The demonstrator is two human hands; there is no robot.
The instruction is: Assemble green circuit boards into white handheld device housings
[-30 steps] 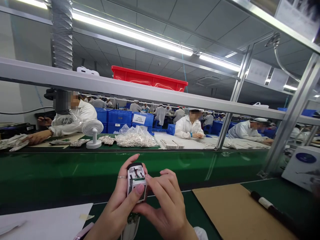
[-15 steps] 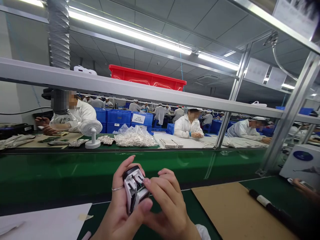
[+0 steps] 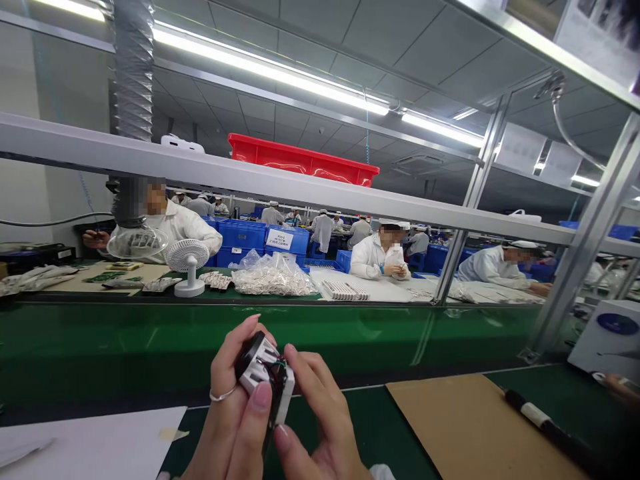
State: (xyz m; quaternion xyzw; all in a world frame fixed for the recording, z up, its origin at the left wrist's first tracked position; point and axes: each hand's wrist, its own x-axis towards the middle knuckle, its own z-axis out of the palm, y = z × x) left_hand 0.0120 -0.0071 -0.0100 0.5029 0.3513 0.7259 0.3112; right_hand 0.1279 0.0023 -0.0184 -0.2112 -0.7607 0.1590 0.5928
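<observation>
while held up above bench, white plastic housing [image 3: 259, 371] with black end shows thin coloured wires [image 3: 281, 369]; left hand [image 3: 231, 420] fingers curl round one side, right hand [image 3: 315, 417] fingers pinch other. slip or hard squeeze could strain wires or drop housing onto green bench [image 3: 373, 427], near cardboard sheet [image 3: 465, 427].

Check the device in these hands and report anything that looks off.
The white-and-black plastic device, gripped by the left hand and right hand, looks odd: its casing stands open, exposing thin coloured wires that appear loose. Nothing else stands out.
</observation>
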